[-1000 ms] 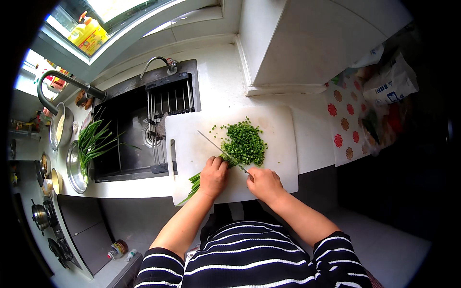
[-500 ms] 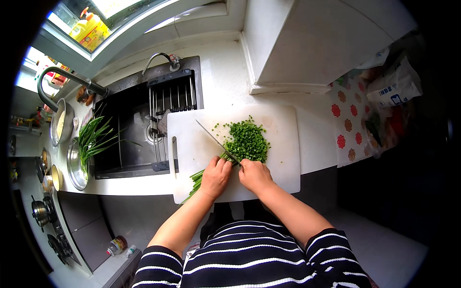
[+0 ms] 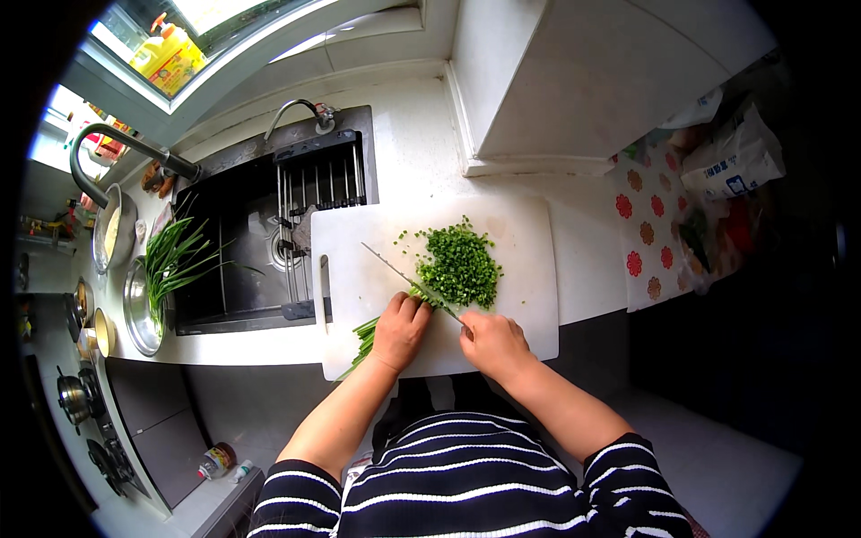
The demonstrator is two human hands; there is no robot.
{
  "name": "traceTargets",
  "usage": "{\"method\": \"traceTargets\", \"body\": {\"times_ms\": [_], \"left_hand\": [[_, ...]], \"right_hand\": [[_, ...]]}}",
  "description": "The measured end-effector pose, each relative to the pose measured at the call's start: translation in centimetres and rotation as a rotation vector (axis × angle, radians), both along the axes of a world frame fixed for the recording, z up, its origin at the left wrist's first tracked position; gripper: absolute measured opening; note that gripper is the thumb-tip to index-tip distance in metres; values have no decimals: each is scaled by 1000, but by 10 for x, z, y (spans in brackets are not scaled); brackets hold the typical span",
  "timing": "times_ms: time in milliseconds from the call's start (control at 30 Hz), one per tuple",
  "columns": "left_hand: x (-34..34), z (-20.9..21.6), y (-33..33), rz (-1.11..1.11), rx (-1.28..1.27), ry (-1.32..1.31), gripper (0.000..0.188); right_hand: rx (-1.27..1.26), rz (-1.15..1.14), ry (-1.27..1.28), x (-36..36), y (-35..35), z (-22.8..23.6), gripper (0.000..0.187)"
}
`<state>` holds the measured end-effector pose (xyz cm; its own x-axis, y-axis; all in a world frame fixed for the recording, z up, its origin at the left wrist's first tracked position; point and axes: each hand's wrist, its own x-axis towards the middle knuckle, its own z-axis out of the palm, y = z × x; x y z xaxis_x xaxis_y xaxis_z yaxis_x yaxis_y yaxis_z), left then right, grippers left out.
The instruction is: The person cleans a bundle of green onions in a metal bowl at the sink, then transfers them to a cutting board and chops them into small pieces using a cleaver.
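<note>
My left hand is closed over a bunch of green chive stalks on the white cutting board. The stalks' loose ends stick out to the lower left of that hand. In my right hand is the handle of a knife. Its blade slants up to the left, passing just beyond my left fingertips and along the edge of a pile of finely chopped chives. Part of the cut end of the bunch is hidden by fingers and blade.
Left of the board is a dark sink with a metal rack across it. A steel bowl with long uncut chives stands at the counter's left. On the right, a white package lies by a flower-patterned cloth.
My right hand has moved a little right and toward me, drawing the knife with it. My left hand stays on the stalks, almost in place.
</note>
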<state>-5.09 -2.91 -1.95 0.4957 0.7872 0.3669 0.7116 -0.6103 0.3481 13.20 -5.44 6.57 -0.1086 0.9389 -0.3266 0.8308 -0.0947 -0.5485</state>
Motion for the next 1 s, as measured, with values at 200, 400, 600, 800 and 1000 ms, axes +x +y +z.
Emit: {"method": "traceTargets", "body": {"times_ms": [200,400,600,800,1000], "left_hand": [[-1,0,1,-21,44,22,18],[-1,-4,1,-31,43,29,13],[-1,-3,2,-26,38,13,10],[-2,-3,-1,-6,-14,22,11],[-2,-2,2,6,36,-3,12]], "right_hand": [[-39,8,-39,-5,2,-11,15],[-189,72,-106,-2,10,-4,16],[-143,21,-77,-15,19,-28,14],[-61,21,-84,-24,24,-41,15],[-72,6,-26,-8,23,-4,13]]}}
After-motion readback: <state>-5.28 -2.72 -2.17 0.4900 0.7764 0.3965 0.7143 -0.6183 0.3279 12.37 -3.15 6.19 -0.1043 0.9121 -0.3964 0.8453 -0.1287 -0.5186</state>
